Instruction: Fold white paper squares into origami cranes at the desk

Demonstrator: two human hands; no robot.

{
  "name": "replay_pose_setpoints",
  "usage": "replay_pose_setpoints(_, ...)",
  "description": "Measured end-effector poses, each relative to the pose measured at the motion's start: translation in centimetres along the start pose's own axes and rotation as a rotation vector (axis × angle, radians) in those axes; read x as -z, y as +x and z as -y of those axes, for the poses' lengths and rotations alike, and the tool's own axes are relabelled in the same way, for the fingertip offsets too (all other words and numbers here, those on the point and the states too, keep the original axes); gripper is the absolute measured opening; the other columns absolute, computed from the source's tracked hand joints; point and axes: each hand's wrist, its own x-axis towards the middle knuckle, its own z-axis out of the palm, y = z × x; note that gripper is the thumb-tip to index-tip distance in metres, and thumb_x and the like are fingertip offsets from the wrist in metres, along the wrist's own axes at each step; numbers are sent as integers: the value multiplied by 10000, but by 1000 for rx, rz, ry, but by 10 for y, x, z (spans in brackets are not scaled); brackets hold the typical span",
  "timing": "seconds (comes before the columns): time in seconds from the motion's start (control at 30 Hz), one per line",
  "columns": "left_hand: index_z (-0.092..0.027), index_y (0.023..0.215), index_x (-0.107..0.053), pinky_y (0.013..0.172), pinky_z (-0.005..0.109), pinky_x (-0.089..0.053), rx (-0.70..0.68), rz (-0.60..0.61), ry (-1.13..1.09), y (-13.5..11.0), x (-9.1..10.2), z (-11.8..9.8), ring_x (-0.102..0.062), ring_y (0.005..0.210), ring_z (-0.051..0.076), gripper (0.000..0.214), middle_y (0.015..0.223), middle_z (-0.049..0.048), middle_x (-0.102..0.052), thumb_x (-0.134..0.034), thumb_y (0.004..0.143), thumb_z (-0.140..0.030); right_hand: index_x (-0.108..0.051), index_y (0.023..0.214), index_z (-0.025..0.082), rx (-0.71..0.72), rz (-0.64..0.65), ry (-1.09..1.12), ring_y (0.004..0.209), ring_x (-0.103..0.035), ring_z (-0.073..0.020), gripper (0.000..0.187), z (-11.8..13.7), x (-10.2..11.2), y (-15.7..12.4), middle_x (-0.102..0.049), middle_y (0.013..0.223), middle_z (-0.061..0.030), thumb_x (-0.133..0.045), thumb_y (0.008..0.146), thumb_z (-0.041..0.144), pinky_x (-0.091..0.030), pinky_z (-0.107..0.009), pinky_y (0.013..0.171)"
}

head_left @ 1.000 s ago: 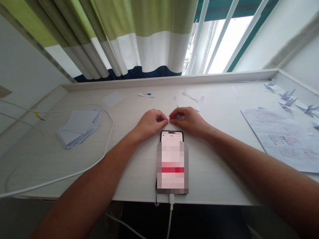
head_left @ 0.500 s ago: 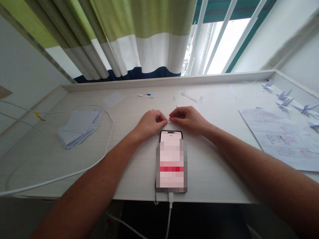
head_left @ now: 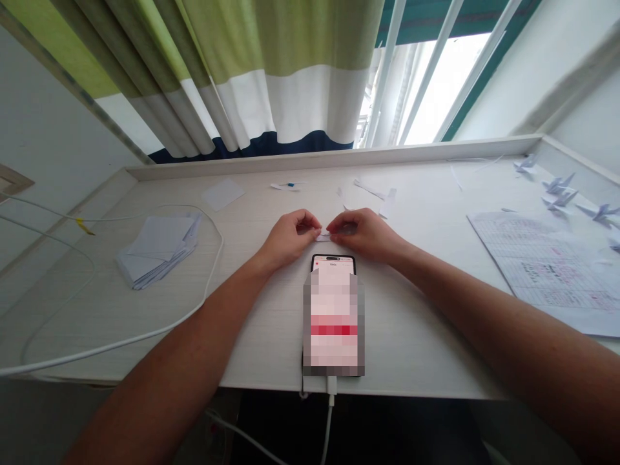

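Note:
Between my hands is a small folded piece of white paper, just above the desk and beyond the phone. My left hand pinches its left end between thumb and fingers. On the other end, the thumb and fingertips of my right hand are closed in a similar pinch. Much of the paper is covered by the fingertips. The phone lies face up below both hands, its screen mostly blurred out, with a white charging cable plugged into its lower end.
A stack of white paper sheets lies on the left, by a looping white cable. Paper strips and a single sheet lie farther back. Several folded paper cranes stand at right above a written-on sheet.
The fingertips have drawn slightly apart, and more of the folded paper shows between them. My left hand has shifted a little left. The view has turned slightly.

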Motion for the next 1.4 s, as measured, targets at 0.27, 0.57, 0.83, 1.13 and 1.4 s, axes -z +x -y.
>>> replay_pose_setpoints(0.27, -196, 914, -743, 900, 377, -517, -26, 56, 90, -3, 3, -3, -696, 945, 231, 195, 976, 61, -774, -804, 788, -333, -850, 886, 207, 17, 0, 9, 852, -772, -223, 129, -6, 0, 1, -831, 934, -58, -765, 822, 134, -612, -373, 851)
replay_pose_setpoints(0.57, -238, 961, -792, 1083, 474, -460, 39, -66, 308, 1, -3, 1, -619, 1200, 308, 197, 1149, 76, -733, -807, 768, -276, -862, 943, 208, 64, 26, -144, 862, -744, -210, 189, 1, 3, 1, -814, 983, -56, -737, 847, 104, -579, -367, 874)
replay_pose_setpoints(0.83, -218, 1034, -802, 1063, 436, -486, 17, -94, 372, -1, -5, 0, -621, 1170, 289, 215, 1125, 84, -742, -785, 829, -283, -843, 1090, 208, 163, -17, -285, 1115, -694, -295, 187, -14, -4, -2, -768, 1159, -114, -728, 942, 223, -540, -442, 1013)
replay_pose_setpoints(1.13, -198, 1000, -697, 949, 408, -518, 24, -220, 148, 0, -12, 2, -691, 994, 242, 196, 1024, 84, -768, -696, 926, -379, -816, 990, 198, 80, -133, -85, 937, -721, -238, 155, -13, -1, -6, -807, 993, -76, -691, 911, 151, -553, -399, 917)
replay_pose_setpoints(1.4, -181, 1001, -675, 862, 344, -543, 0, -88, -357, -4, -19, -6, -733, 931, 203, 372, 963, 72, -781, -846, 815, -454, -768, 882, 184, -87, -179, 652, 777, -715, -181, 383, -4, 1, -7, -780, 859, -48, -940, 704, 476, -594, -358, 796)
